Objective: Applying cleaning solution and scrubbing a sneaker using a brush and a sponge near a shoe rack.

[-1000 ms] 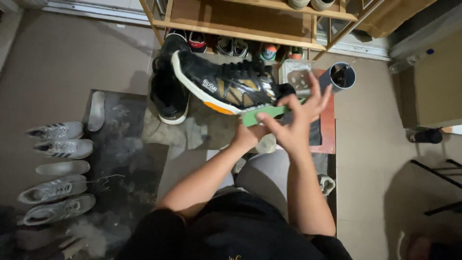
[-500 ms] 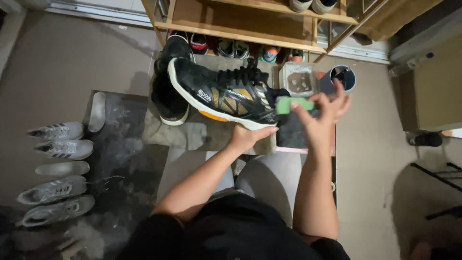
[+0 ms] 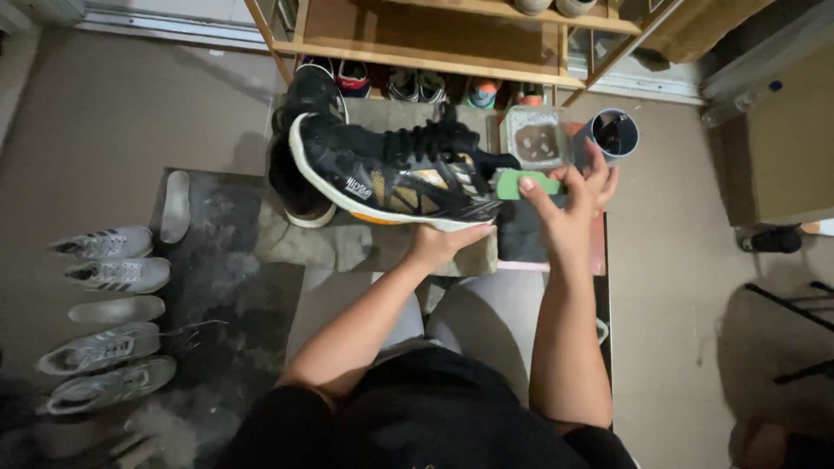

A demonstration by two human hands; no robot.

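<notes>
Black and gold, the shoe (image 3: 395,174) lies on its side in front of us, up off the floor. Our left hand (image 3: 443,245) is under it. The fingers curl up against the white sole near the heel end and hold the shoe there. Our right hand (image 3: 569,201) is closed around a green brush (image 3: 526,183). The thumb and fingers pinch it, and the brush touches the heel end of the shoe.

The shoe's long way runs from side to side. Its toe points to our left and its heel points to our right. So the shoe lies to the left of the brush, and the right hand is the one at the heel. The left hand is below, closer to the middle of the sole.

Just past the right hand we see a small square tub (image 3: 536,139) and a round dark cup (image 3: 615,134). Another black shoe (image 3: 300,148) sits behind the one we hold, touching it. A wooden rack (image 3: 417,48) with more shoes stands beyond. Well apart on our left, grey shoes (image 3: 104,260) lie in a row by a dark mat (image 3: 221,287).
</notes>
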